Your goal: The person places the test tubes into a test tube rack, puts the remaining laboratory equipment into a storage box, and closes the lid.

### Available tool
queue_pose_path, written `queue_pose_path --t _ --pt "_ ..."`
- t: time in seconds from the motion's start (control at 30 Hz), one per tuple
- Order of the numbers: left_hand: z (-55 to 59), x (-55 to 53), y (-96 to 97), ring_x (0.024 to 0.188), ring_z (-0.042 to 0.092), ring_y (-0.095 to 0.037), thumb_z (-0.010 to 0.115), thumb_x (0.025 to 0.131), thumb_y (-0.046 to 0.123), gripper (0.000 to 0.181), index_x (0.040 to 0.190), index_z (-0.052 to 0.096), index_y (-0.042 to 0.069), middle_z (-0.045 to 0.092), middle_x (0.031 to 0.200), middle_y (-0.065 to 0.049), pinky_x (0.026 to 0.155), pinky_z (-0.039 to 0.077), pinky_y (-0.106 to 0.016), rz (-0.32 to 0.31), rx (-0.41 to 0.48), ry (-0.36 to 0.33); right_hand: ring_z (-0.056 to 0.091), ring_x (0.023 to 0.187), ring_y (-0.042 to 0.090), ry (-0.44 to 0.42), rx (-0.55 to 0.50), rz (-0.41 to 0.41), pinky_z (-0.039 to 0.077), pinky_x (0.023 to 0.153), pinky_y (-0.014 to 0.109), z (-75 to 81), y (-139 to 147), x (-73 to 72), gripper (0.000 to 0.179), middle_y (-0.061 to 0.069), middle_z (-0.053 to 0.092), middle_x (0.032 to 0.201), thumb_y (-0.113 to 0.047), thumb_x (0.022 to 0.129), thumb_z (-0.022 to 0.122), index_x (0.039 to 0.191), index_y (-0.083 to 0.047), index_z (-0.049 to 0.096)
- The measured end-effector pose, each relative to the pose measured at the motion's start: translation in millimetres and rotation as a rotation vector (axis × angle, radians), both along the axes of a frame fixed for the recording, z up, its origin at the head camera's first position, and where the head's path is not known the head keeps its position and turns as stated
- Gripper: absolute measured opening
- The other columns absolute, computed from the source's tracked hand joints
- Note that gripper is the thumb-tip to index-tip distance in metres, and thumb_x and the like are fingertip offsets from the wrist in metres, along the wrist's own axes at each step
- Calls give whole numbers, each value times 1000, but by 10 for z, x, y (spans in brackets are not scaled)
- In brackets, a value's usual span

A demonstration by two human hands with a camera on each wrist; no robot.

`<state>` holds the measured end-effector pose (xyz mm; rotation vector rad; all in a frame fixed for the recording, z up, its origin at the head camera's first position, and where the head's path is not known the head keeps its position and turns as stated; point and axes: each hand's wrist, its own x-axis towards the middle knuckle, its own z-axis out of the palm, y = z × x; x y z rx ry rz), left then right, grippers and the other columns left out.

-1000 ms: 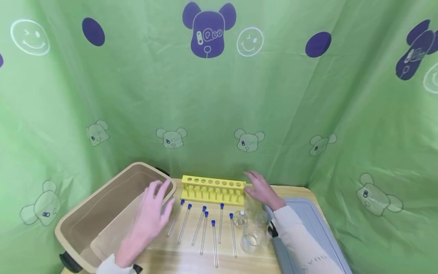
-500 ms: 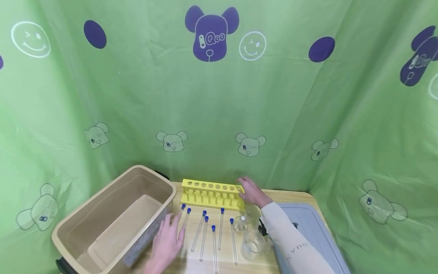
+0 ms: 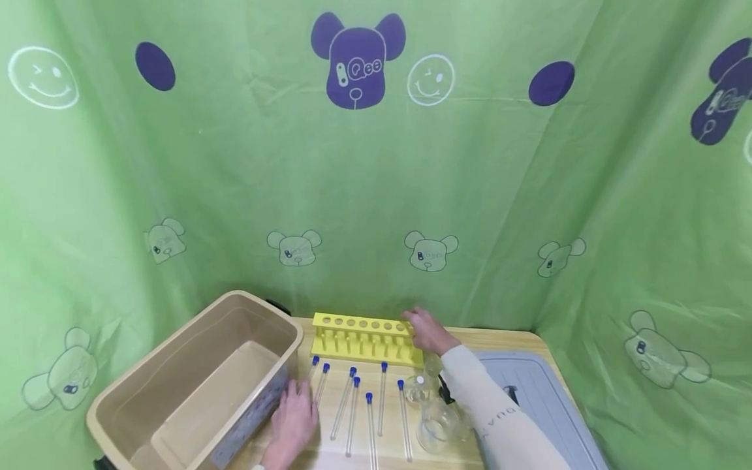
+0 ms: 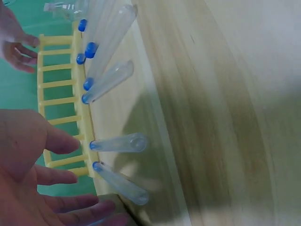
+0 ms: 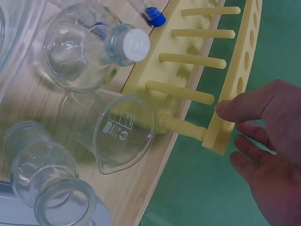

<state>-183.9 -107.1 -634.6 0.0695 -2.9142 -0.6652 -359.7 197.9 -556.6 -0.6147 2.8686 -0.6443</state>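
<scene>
A yellow test tube rack [image 3: 367, 356] stands at the back of the wooden table. My right hand [image 3: 431, 331] grips its right end. In the right wrist view, the thumb lies on the holed top bar [image 5: 223, 125], with the fingers behind it. Several clear test tubes with blue caps [image 3: 369, 397] lie in front of the rack. My left hand [image 3: 294, 418] hovers near the leftmost tubes, partly hiding them. Its fingers are extended and hold nothing in the left wrist view, where a capped tube [image 4: 122, 142] lies beyond the thumb.
A deep beige bin [image 3: 194, 385] fills the left side, next to my left hand. Near my right forearm stand a glass beaker [image 5: 122, 134], a stoppered round flask [image 5: 77, 52] and another glass vessel [image 5: 44, 162]. A grey-blue lid [image 3: 529, 385] lies at the right.
My left hand has come down from beside the bin's rim towards the leftmost tubes. My right hand has moved left onto the rack's end and taken hold of it.
</scene>
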Motion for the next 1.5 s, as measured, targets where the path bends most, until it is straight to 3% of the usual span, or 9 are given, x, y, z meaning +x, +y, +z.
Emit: queue_pose_path --t 0.13,0.3,0.47,0.6,0.7,0.83,1.03,1.3,1.5 --pt "-60 -87 47 115 59 -53 71 94 15 54 142 53 -1 53 138 -34 80 60 -61 -5 -58 29 52 128 45 43 17 32 51 106 51 -4 9 -6 64 28 54 139 23 74 67 134 1 62" --pt "-116 -208 85 104 64 -45 78 82 7 60 138 57 -2 57 134 -30 66 62 -54 16 -160 83 59 120 40 58 7 49 56 101 45 -18 6 5 60 25 62 130 24 74 66 130 3 64" --pt "-162 -266 122 86 64 -38 81 75 -1 55 125 61 -5 64 118 -24 55 59 -48 23 -230 117 61 117 40 37 -15 42 57 99 44 -1 0 30 60 24 64 128 27 74 63 129 4 64" --pt "-181 -269 113 79 62 -33 79 71 -7 42 110 63 -6 65 101 -16 52 58 -45 47 -255 138 63 113 39 69 -8 74 58 97 43 -5 -43 20 56 23 65 124 27 75 64 126 5 65" --pt "-196 -270 111 77 61 -31 79 69 -11 39 105 64 -6 65 96 -13 53 58 -45 52 -244 116 65 111 37 135 73 98 58 96 43 -40 -65 -2 51 22 67 122 24 76 68 123 3 68" --pt "-213 -289 124 78 63 -32 78 67 -13 45 109 66 -7 66 101 -14 53 58 -46 37 -228 82 66 106 35 191 162 93 58 95 43 -93 -69 -29 45 19 69 116 20 77 72 119 2 70" --pt "-204 -318 109 67 63 -31 79 67 -12 54 118 64 -7 66 102 -16 45 55 -42 43 -239 90 68 95 33 215 121 85 61 86 43 -136 -75 -77 39 18 71 106 18 77 73 113 2 70" --pt "-200 -307 109 62 63 -34 76 66 -14 59 122 59 -6 63 99 -19 47 56 -45 60 -171 17 67 93 31 206 98 50 62 85 39 -170 -36 -83 43 19 68 107 18 80 70 120 2 67" --pt "-109 -303 106 58 61 -31 76 70 -10 55 121 59 -4 64 93 -19 45 54 -43 55 -125 32 66 90 30 256 82 45 62 84 38 -7 -21 -95 47 20 67 107 19 79 70 123 5 65"
